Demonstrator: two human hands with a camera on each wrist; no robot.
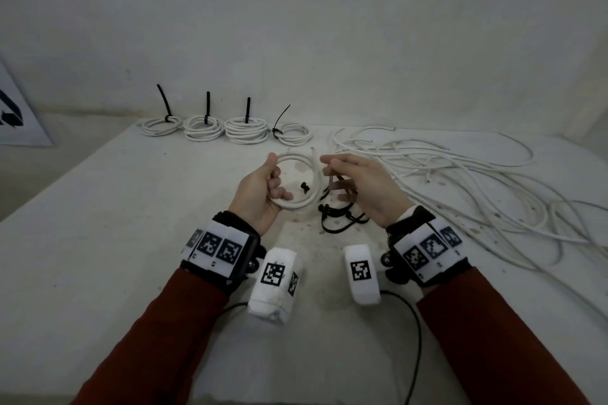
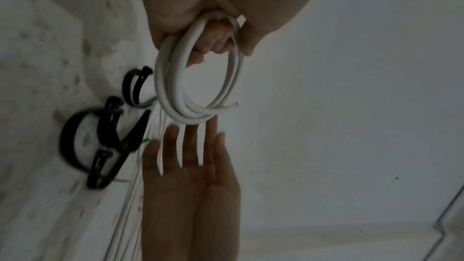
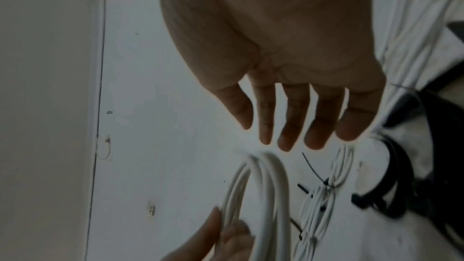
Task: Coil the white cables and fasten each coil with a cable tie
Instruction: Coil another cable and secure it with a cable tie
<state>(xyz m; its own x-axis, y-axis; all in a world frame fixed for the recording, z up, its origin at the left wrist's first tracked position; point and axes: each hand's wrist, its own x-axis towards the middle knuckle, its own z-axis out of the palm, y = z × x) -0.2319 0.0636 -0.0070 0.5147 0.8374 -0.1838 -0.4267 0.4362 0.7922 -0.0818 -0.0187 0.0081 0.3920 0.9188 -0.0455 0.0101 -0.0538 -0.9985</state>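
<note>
Currently left hand (image 1: 260, 189) grips round white cable coil (image 1: 301, 181) above table | right hand (image 1: 365, 187) fingers straight, spread, beside coil | black cable ties (image 1: 339, 219) below grip

No readable words, brands or numbers. Only black-and-white square code markers on the wrist bands (image 1: 217, 245) and on the white blocks (image 1: 273, 283) just behind the hands; far left, a board (image 1: 14, 112) with an illegible dark mark.

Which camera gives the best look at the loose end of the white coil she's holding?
The left wrist view: the coil hangs from the left hand and its cut end pokes out sharply against the wall. The head view shows the whole coil small, the end hard to make out. The right wrist view shows only blurred strands.
</note>
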